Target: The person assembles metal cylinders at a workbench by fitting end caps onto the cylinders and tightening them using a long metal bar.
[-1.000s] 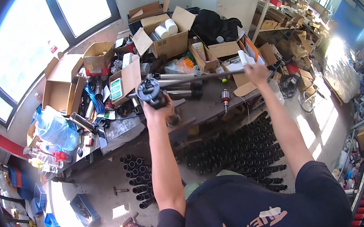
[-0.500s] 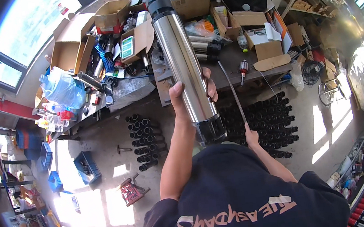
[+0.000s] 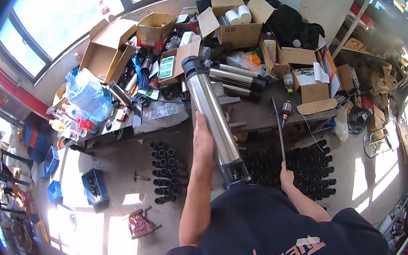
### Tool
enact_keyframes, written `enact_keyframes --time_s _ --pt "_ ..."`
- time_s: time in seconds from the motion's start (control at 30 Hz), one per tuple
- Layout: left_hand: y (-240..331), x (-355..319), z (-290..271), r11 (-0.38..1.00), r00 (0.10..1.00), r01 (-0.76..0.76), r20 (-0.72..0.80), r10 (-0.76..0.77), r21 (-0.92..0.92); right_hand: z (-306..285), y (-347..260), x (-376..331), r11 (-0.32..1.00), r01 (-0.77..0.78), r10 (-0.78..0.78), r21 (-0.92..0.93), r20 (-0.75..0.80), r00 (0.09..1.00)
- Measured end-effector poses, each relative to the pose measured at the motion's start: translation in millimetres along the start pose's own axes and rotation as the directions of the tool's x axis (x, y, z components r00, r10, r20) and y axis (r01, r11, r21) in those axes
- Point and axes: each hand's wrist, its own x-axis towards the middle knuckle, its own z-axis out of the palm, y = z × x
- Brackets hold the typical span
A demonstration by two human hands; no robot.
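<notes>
My left hand (image 3: 204, 139) grips a long shiny steel cylinder (image 3: 213, 116) with black end caps, held upright in front of my chest; its lower black end sits near my shirt. My right hand (image 3: 286, 174) holds a thin dark rod (image 3: 280, 133) that rises almost straight up toward the workbench edge. Both hands are in front of the cluttered dark workbench (image 3: 259, 115), where two similar steel cylinders (image 3: 233, 76) lie side by side.
Open cardboard boxes (image 3: 110, 42) and a blue plastic bag (image 3: 87, 94) crowd the bench. Rows of black tubes (image 3: 164, 171) stand on the floor beneath it. A blue crate (image 3: 94, 186) and a small red tool (image 3: 142, 222) lie on the floor to the left. Shelves line the right wall.
A second ago both hands reached out to the bench. Since then my left hand lifted the steel cylinder up and back toward my body, and my right hand drew the thin rod down.
</notes>
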Motion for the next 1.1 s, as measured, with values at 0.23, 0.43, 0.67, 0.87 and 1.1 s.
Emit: enact_keyframes --time_s 0.23,0.43,0.67,0.87,1.1 --pt "10 -4 -10 0.963 0.976 0.137 0.198 -0.091 -0.233 58 -51 84 0.877 -0.180 -0.074 0.446 0.494 0.867" --pt "9 -3 -8 0.884 0.880 0.057 0.441 0.175 -0.464 76 -71 72 0.845 -0.303 -0.016 0.441 0.586 0.810" --pt "-3 7 -62 0.790 0.816 0.111 0.509 0.273 -0.603 46 -10 47 0.956 -0.155 0.028 0.247 0.450 0.893" --pt "-23 2 -35 0.939 0.983 0.006 0.174 0.057 -0.345 -14 66 68 0.997 -0.016 0.043 -0.075 0.372 0.927" --pt "1 -4 -28 0.888 0.986 0.073 0.166 0.004 -0.454 -16 88 58 0.983 -0.016 0.099 -0.181 0.461 0.882"
